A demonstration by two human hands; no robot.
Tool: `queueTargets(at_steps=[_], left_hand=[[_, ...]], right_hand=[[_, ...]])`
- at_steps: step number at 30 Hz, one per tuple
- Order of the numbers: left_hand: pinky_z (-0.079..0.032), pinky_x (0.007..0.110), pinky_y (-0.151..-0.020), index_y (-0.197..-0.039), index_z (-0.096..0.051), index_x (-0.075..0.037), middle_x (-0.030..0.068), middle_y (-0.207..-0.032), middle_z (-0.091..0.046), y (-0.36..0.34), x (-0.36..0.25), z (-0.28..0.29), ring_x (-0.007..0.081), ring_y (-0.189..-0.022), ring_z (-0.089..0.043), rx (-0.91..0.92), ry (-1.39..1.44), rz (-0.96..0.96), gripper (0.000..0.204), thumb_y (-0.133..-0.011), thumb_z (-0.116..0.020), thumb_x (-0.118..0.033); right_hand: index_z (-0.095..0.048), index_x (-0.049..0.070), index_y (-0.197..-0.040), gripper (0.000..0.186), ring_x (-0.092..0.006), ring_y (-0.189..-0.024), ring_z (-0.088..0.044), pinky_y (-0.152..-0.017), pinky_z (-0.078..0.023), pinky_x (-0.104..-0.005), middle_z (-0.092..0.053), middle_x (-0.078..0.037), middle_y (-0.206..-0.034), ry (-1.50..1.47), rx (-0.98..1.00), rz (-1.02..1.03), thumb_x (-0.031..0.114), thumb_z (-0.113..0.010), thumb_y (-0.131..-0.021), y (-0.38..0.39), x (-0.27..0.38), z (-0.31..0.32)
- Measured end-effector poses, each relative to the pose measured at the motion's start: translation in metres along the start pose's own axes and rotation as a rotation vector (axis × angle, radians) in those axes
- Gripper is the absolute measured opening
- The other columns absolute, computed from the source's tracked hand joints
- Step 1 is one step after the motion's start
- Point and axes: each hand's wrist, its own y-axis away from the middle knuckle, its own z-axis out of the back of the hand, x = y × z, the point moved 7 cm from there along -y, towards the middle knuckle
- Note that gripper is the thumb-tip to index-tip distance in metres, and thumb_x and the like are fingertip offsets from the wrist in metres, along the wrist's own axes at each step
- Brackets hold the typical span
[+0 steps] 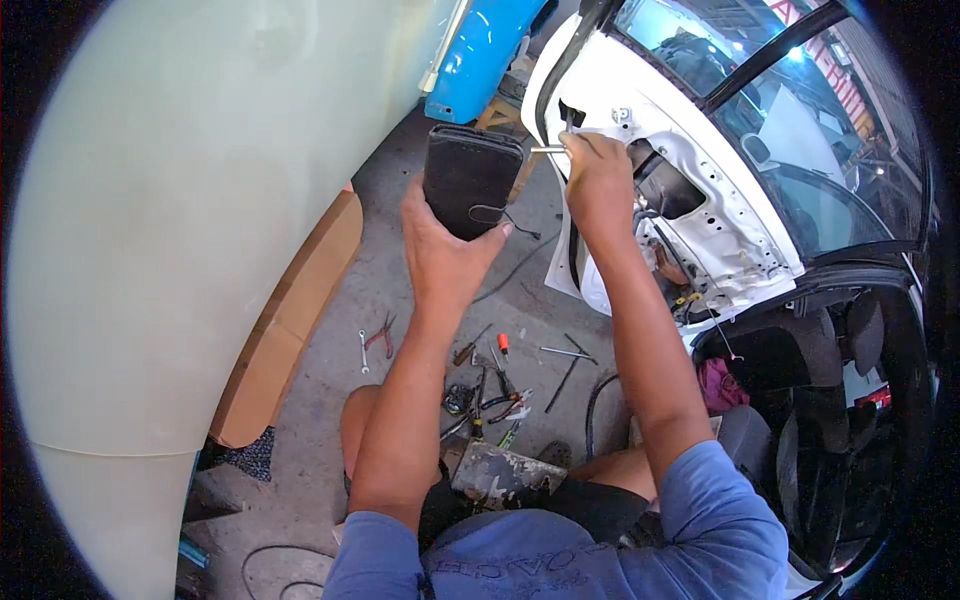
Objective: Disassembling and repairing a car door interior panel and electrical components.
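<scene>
A phone in a black folding case [468, 180] is held up in my left hand [450, 255], its fingers behind the case and the thumb at its lower right corner. My right hand [600, 185] is closed round a slim metal rod [547, 150], whose silver end sticks out to the left toward the phone; the rest of it is hidden in the fist. That hand is in front of the edge of a white car door [715, 165] with its inner trim off, showing bare metal, holes and a dark opening. Whether the hand touches the door I cannot tell.
Several hand tools [490, 395], among them pliers and an orange-handled screwdriver, lie on the concrete floor [400, 300] below my arms. A wrench [364, 352] lies to their left. A large pale panel [200, 200] fills the left side; a black car seat [835, 400] is at right.
</scene>
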Motion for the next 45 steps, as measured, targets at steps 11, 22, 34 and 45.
queueTargets(at_steps=[11, 22, 34, 45], left_hand=[[-0.046, 0.043, -0.101, -0.144, -0.04, 0.002, 0.0229, -0.128, -0.053, 0.002, -0.002, 0.0, 0.0363, -0.112, -0.057, -0.02, 0.038, 0.02, 0.094, -0.065, -0.089, -0.013], [-0.046, 0.044, -0.101, -0.145, -0.038, 0.003, 0.0235, -0.13, -0.052, 0.001, 0.002, -0.004, 0.0368, -0.114, -0.057, -0.005, 0.013, -0.001, 0.095, -0.065, -0.088, -0.012], [-0.046, 0.043, -0.102, -0.145, -0.039, 0.002, 0.0234, -0.131, -0.051, 0.001, -0.002, -0.008, 0.036, -0.115, -0.056, -0.001, 0.038, 0.02, 0.093, -0.066, -0.087, -0.01], [-0.046, 0.044, -0.101, -0.145, -0.039, 0.001, 0.0226, -0.129, -0.052, 0.0, -0.001, -0.006, 0.036, -0.112, -0.056, -0.005, 0.041, -0.001, 0.093, -0.065, -0.087, -0.011]], right_hand=[[-0.066, 0.004, -0.109, 0.019, -0.0363, -0.096, -0.062, -0.079, -0.05, -0.0428, -0.067, -0.016, -0.11, 0.133, 0.391, -0.174, 0.018, -0.057, -0.098, -0.008, 0.01, -0.025], [-0.064, 0.001, -0.116, 0.025, -0.0345, -0.08, -0.065, -0.073, -0.05, -0.0442, -0.07, -0.018, -0.098, -0.361, 0.006, -0.457, 0.02, -0.058, -0.1, 0.009, -0.01, -0.042], [-0.061, 0.0, -0.127, 0.033, -0.0334, -0.079, -0.066, -0.072, -0.055, -0.0423, -0.069, -0.017, -0.109, -1.207, -0.005, -1.113, 0.009, -0.062, -0.096, 0.024, -0.038, -0.064], [-0.062, 0.004, -0.12, 0.029, -0.0329, -0.078, -0.066, -0.071, -0.055, -0.0435, -0.067, -0.014, -0.104, -0.152, -0.287, -0.124, 0.013, -0.065, -0.093, -0.005, -0.001, 0.002]])
